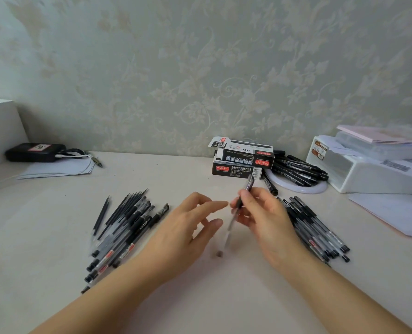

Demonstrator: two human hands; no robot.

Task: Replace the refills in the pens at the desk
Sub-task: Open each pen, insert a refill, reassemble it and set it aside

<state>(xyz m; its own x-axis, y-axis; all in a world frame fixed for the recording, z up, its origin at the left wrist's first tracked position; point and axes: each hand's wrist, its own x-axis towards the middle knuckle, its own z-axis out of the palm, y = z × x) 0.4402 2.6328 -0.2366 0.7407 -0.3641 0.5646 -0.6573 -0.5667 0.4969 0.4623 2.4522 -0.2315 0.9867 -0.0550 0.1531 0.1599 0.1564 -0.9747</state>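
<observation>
Both arms reach in from the bottom of the frame and meet near the middle of the desk point(55, 225). The left hand point(188, 227) is a little left of the middle, with its fingers loose and spread, holding nothing; its fingertips point at the other hand and sit just beside it. The right hand point(262, 218) pinches a pen point(241, 203) between thumb and fingers, so it is closed around it. The pen stands tilted, with its dark end up near the boxes and its clear end pointing down; it looks blurry. In the upper left of the frame a black case point(35, 153) lies on folded white paper, and its pink tag reads "24". In the lower left lies a pile of pens and thin black refills point(123, 227); one pen there shows "G7". Above the hands, in the middle of the frame, two black and white pen boxes point(242, 159) are stacked, and the top one shows "1120" upside down with its flap open. I cannot tell what is inside them. Just right of the boxes a heap of black pens point(296, 171) rests on a round white plate. Lower down, at the right hand's side, is another pile of pens point(318, 230). At the far right a white plastic box point(368, 172) holds papers.
</observation>
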